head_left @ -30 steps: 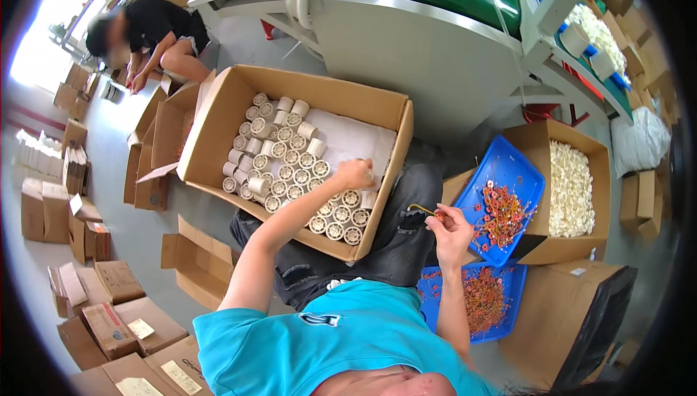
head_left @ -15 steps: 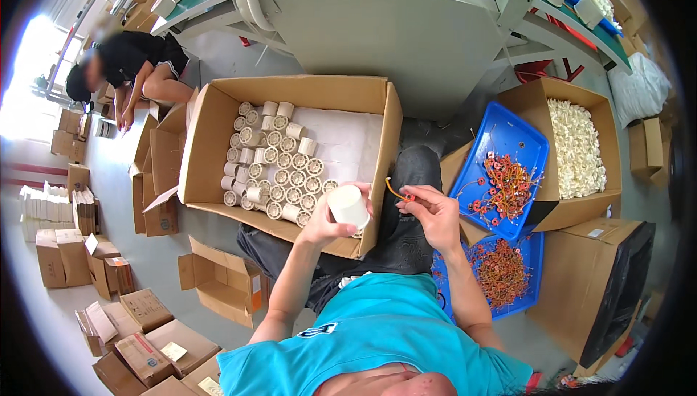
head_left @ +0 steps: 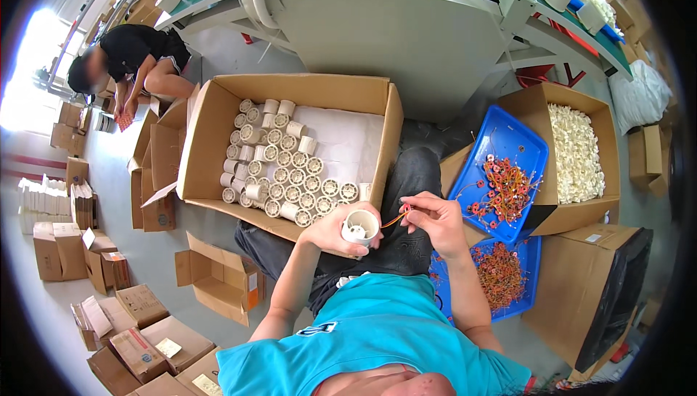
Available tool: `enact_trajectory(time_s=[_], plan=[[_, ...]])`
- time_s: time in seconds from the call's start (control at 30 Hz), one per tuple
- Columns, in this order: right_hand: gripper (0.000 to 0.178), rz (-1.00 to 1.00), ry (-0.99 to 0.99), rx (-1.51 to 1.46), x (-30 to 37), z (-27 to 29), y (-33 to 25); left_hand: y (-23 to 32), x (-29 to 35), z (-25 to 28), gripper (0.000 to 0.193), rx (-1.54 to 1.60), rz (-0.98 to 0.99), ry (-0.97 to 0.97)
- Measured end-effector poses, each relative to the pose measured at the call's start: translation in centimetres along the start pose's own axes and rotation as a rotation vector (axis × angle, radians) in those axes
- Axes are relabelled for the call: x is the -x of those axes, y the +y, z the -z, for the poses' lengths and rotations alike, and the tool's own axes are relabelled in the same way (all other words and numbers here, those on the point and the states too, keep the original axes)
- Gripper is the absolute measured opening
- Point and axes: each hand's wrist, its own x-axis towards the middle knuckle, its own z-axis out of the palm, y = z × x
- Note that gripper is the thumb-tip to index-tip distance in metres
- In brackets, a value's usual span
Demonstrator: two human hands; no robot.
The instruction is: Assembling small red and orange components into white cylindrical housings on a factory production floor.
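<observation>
Grey machinery [head_left: 392,47] stands at our twelve o'clock. Our left hand [head_left: 329,232] curls its fingers round a white cup [head_left: 361,229], open end up; from it, the carton [head_left: 305,90] lies at eleven o'clock, a blue tray [head_left: 502,132] at two. At three, our right hand [head_left: 439,223] pinches an orange wire [head_left: 394,219] just beside the cup.

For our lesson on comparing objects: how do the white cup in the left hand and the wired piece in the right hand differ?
Size: the white cup is wide and bulky; the wired piece is small and thin. Colour: the white cup is plain; the wired piece shows orange and red. Grip: the left hand curls around the white cup; the right hand pinches the wired piece. Both are hand-held.
</observation>
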Motion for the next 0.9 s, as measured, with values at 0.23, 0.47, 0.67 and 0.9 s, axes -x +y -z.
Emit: enact_trajectory(time_s=[0.23,0.47,0.67,0.9], plan=[[0.027,0.263,0.228,0.855,0.0,-0.5,0.3,3.5,-0.2,-1.4,0.054,-0.612,0.091,0.214],[0.026,0.459,0.363,0.443,0.7,-1.0,-2.5,-1.3,-2.4,-1.5,0.056,-0.866,-0.437,0.701],[0.028,0.5,0.255,0.421,1.4,-2.7,-2.8,-1.5,-3.0,-2.2,0.058,-0.854,-0.487,0.699],[0.028,0.483,0.254,0.49,0.5,-3.1,-1.3,-1.3,-3.0,-2.6,0.059,-0.828,-0.491,0.673]])
